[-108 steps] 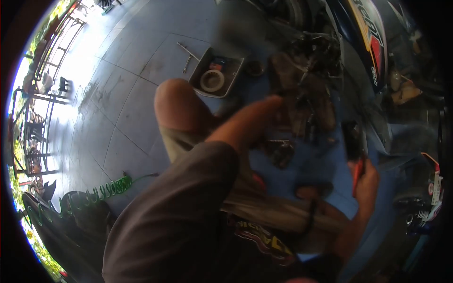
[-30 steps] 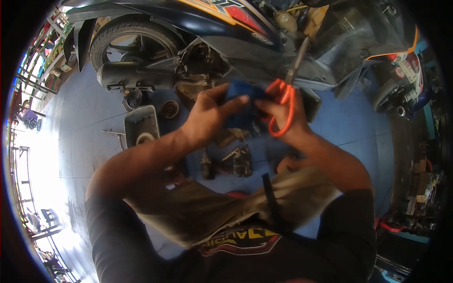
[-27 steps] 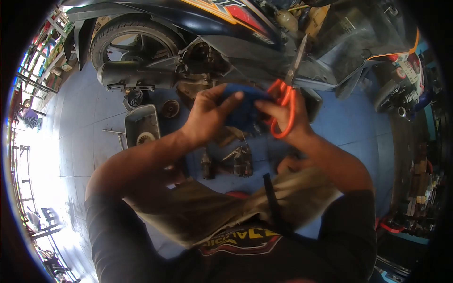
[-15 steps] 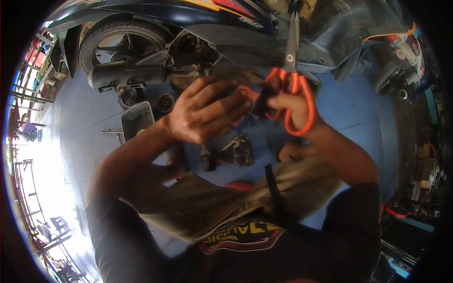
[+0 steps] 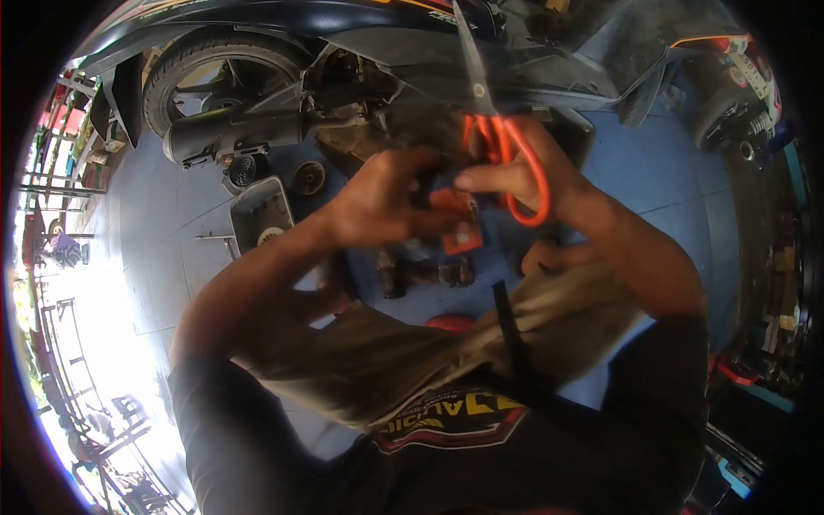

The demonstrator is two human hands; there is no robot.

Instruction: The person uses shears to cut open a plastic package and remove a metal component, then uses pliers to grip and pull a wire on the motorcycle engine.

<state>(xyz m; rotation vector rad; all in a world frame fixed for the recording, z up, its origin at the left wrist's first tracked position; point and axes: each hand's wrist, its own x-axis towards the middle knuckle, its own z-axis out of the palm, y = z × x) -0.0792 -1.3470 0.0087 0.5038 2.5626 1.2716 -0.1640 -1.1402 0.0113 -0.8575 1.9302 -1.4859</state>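
Two hands are working close together in front of a dark motorbike [image 5: 343, 19]. A grey metal tray [image 5: 257, 209] is sitting on the blue floor [image 5: 652, 172] at the left. The left hand [image 5: 378, 210] is pinching a small orange-red packet [image 5: 457, 221], held up between both hands. The right hand [image 5: 525, 178] is gripping orange-handled scissors [image 5: 486, 129], blades pointing up, and touching the packet. It looks like getting ready for cutting; that needs turning the blades down.

Blue tiled workshop floor [image 5: 661, 180] beneath a dark scooter [image 5: 343, 21] with rear tyre [image 5: 184, 77] and black muffler [image 5: 232, 136], grey metal tray [image 5: 257, 206] just beside, hard daylight from the open left side past railings [image 5: 47, 163].
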